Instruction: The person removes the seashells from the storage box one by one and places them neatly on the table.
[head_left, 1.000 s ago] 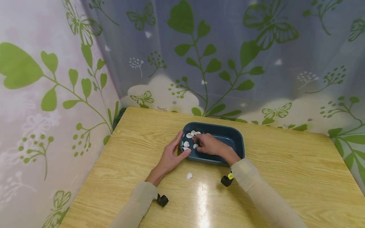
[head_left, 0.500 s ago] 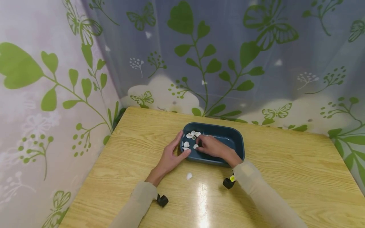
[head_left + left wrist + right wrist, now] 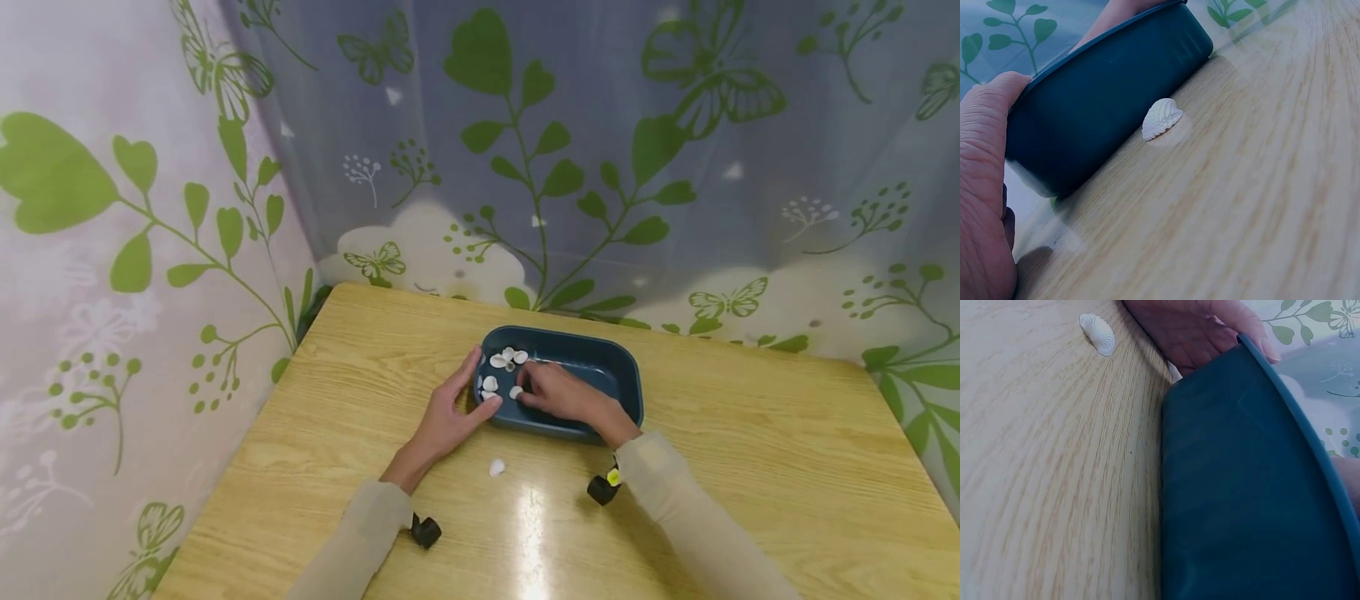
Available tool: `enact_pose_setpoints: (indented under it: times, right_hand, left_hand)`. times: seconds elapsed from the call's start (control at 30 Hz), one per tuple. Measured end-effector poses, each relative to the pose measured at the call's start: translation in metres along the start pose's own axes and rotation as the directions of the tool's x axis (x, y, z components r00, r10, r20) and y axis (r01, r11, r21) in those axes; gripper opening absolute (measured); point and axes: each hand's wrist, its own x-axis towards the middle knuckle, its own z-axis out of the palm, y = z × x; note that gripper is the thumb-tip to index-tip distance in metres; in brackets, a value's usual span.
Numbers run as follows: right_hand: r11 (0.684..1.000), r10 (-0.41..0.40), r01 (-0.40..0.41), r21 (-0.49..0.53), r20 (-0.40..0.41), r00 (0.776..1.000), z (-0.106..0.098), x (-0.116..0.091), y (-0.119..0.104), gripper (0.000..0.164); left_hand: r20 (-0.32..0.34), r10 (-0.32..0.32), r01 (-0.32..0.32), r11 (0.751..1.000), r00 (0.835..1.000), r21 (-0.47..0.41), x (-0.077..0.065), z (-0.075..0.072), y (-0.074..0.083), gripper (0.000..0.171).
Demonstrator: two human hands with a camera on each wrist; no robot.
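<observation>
White shells [image 3: 498,361] in blue tray [image 3: 1097,103], clasped at one end by left hand [image 3: 449,414]; within, right hand [image 3: 561,393], largely hidden in wrist views, grip impossible to tell; on worktop [image 3: 750,442], lone shell [image 3: 497,467].

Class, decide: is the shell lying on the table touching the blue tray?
Apart: the head view shows a strip of table between the shell and the tray.

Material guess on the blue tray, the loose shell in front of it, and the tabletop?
Tray: probably molded plastic, smooth, low sheen; rounded corners and soft highlights. Coated metal not ruled out.
Shell: looks like natural seashell, chalky white; fanned ridges, scalloped edge. Could be an imitation.
Tabletop: wood-grain surface, glossy, with a bright glare streak. Solid wood or laminate: can't tell.
</observation>
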Motion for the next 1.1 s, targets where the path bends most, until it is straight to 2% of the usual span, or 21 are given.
enact_pose_setpoints:
  times: [0.07,0.5,0.8,1.1]
  right_hand:
    - [1.0,-0.009,0.009,-0.001,-0.003,1.0,0.0,-0.001,0.0,0.015]
    - [1.0,-0.019,0.019,0.006,-0.024,1.0,-0.006,-0.014,-0.005,0.016]
    - [1.0,-0.013,0.014,0.023,-0.041,0.999,-0.015,-0.026,-0.018,0.015]
    - [1.0,-0.016,0.016,-0.004,-0.054,0.998,-0.024,-0.039,-0.031,0.016]
  left_hand:
    - [0.001,-0.003,0.003,1.0,1.0,0.003,0.001,0.001,-0.006,0.081]
    - [-0.003,0.006,-0.006,1.0,1.0,0.0,0.001,0.002,-0.009,0.081]
    - [0.009,-0.014,0.014,1.0,1.0,-0.004,0.001,0.0,-0.009,0.082]
    - [0.01,-0.01,0.011,1.0,1.0,-0.003,0.001,0.001,-0.009,0.083]
